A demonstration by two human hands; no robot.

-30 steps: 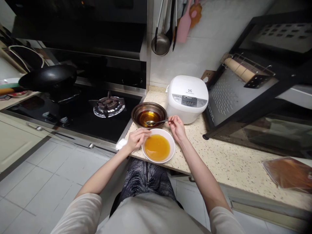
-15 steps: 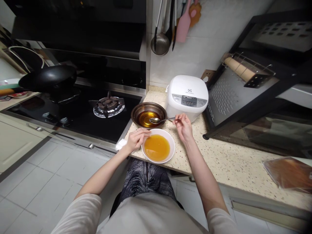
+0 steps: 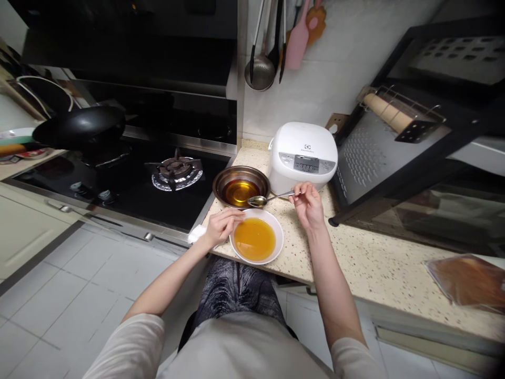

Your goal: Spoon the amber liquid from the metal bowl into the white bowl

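My right hand (image 3: 309, 204) pinches the handle of a metal spoon (image 3: 260, 199). The spoon's bowl carries amber liquid and hovers between a metal bowl (image 3: 241, 186) of dark amber liquid and a white bowl (image 3: 256, 236) of orange liquid. My left hand (image 3: 221, 225) is closed at the white bowl's left rim, its fingers curled against the edge. Both bowls stand on the speckled countertop (image 3: 355, 258) near its front edge.
A white rice cooker (image 3: 303, 156) stands right behind the bowls. A gas hob (image 3: 130, 181) with a black pan (image 3: 81, 126) lies to the left. A dark metal rack (image 3: 418, 137) fills the right. Utensils (image 3: 272, 42) hang on the wall. A brown packet (image 3: 467, 279) lies far right.
My right hand has drawn back to the right and lifted the filled spoon out of the metal bowl toward the white bowl. My left hand has stayed at the rim.
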